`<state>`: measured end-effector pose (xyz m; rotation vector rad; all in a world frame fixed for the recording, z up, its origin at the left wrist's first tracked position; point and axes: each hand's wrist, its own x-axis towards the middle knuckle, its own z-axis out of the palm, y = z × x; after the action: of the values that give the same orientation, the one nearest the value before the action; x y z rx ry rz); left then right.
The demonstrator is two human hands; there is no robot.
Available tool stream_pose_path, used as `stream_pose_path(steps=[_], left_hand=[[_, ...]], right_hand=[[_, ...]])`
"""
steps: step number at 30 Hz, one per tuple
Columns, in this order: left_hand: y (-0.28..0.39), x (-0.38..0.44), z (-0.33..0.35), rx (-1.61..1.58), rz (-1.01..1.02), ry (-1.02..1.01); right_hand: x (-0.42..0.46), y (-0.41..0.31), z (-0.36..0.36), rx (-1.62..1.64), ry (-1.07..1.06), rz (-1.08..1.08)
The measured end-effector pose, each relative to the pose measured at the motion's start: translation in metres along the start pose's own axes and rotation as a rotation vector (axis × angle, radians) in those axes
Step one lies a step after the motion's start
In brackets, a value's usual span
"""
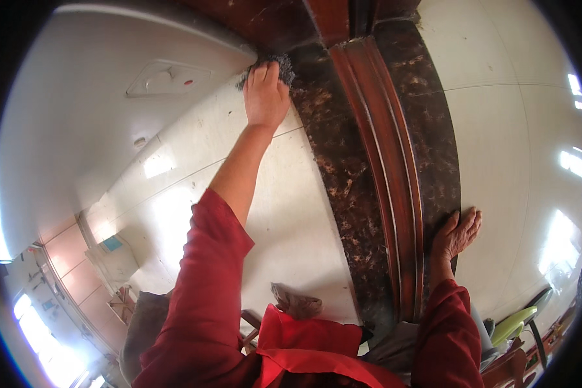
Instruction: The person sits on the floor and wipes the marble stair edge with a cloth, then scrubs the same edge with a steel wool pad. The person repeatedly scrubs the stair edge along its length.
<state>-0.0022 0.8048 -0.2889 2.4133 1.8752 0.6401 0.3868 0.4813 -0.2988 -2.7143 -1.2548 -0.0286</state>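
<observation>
At the far end of the pale tiled floor, my left hand (266, 97) presses down on a dark grey shaggy cleaning pad (285, 68), its fingers curled over it. The pad sits in the corner between a white appliance (92, 97) and a dark marbled stone strip (330, 145). Most of the pad's underside is hidden. My right hand (456, 235) is spread with nothing in it, on the outer edge of the stone, fingertips over the pale floor beyond. Between the two stone bands runs a reddish-brown wooden door track (385, 145).
A crumpled brown cloth (296, 300) lies on the floor close to my red apron (310, 334). A pale box (114, 257) stands at the lower left. Dark wooden door panels (330, 22) rise at the far end. A yellow-green object (514, 324) is at the lower right.
</observation>
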Motion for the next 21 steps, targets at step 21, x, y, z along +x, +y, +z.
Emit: stream_pose_path(steps=[21], left_hand=[[0.016,0.021,0.028,0.236,-0.377,0.145]], right_hand=[[0.001,-0.001,0.002,0.0,0.021,-0.019]])
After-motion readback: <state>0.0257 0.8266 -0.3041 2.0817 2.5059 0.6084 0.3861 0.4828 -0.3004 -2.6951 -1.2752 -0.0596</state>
